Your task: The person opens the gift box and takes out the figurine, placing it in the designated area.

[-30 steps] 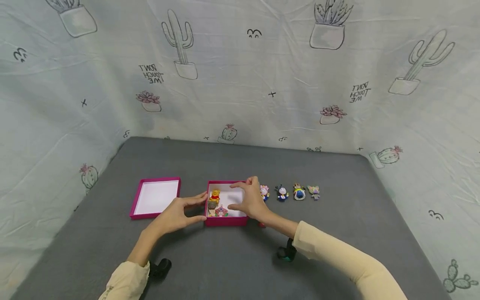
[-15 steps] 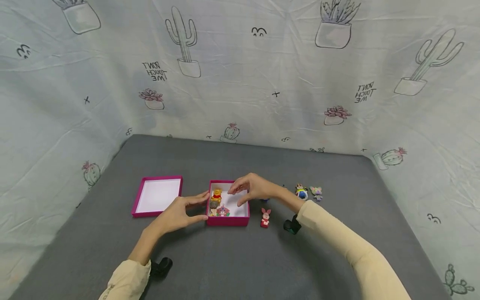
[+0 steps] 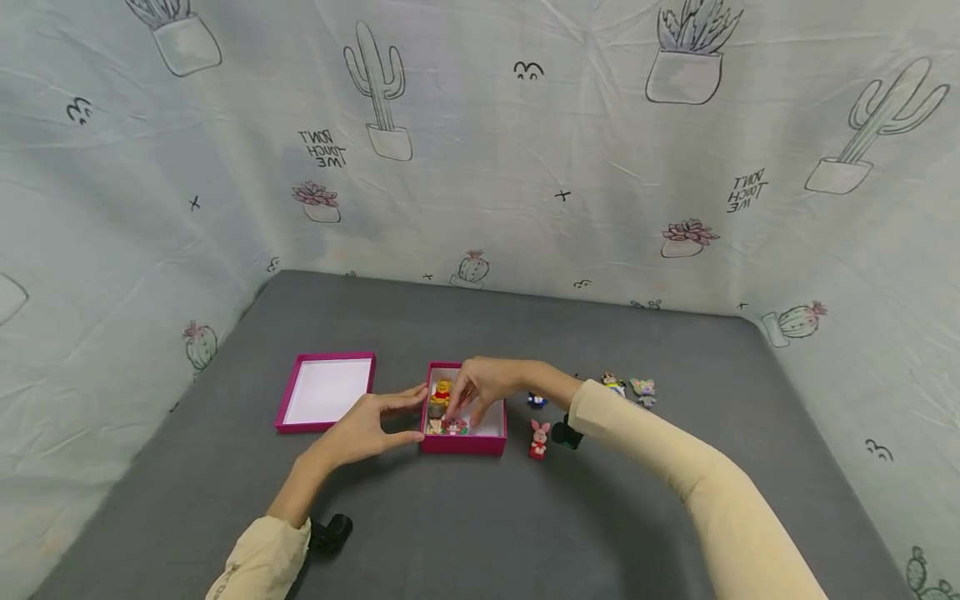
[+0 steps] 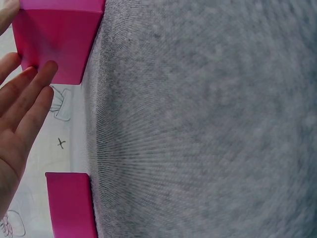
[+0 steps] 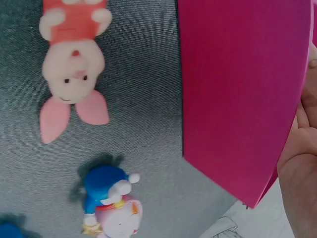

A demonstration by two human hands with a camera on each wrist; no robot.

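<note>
In the head view, a pink open box [image 3: 462, 446] with a white inside holds several small figurines along its left side and front. Among them are a yellow bear figurine [image 3: 442, 391] in red and a pink figurine [image 3: 454, 425] near the front wall. My left hand [image 3: 372, 427] rests at the box's left side, straight fingers touching the wall [image 4: 54, 39] in the left wrist view. My right hand [image 3: 491, 383] reaches down inside, its fingertips at the pink figurine, thumb apart. The box wall hides those fingertips in the right wrist view.
A pink lid [image 3: 326, 392] lies upturned left of the box. Right of it stand a piglet figurine [image 3: 538, 439], a blue-clad figurine [image 3: 537, 400] and other figurines, partly behind my right arm. A cactus-print cloth [image 3: 480, 167] hangs behind the grey table.
My right hand has moved from the box's right side further in, down to the pink figurine at the front left. My left hand has stayed against the box.
</note>
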